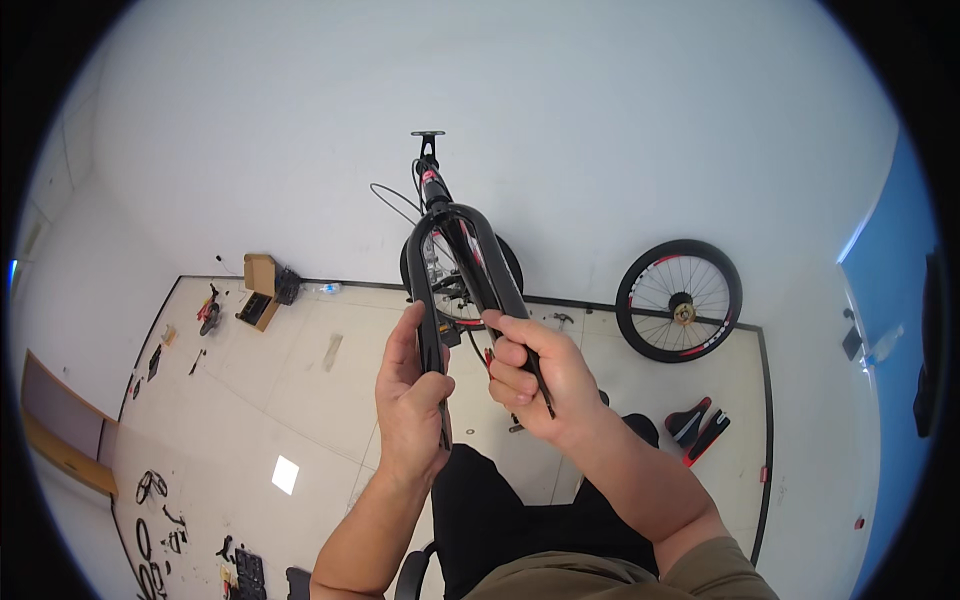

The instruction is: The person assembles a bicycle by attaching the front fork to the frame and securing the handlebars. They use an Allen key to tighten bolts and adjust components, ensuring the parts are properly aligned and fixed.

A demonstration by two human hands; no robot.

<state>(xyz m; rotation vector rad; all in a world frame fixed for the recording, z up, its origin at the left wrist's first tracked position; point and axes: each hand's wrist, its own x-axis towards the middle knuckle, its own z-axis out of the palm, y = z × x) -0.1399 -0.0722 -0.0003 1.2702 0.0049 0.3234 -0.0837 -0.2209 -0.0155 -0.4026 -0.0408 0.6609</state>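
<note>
A black bicycle fork [495,255] extends toward me with its two legs apart. My left hand [408,420] is closed round the left leg, thumb across it. On the other leg my right hand [545,375] is wrapped, and that leg's tip juts out below the fingers. Beyond the fork crown is a black tube with a red mark [429,177], topped by a flat black piece whose kind I cannot make out. A thin cable [390,196] loops out to the left. Partly hidden behind the fork is a bicycle wheel [512,265].
Against the wall at right leans a loose wheel [737,290] with a black tyre. A hammer [563,318] and a red-and-black item [700,430] lie on the floor [290,410]. An opened cardboard box [260,272] sits far left. Small parts and a tool case [250,573] lie near left.
</note>
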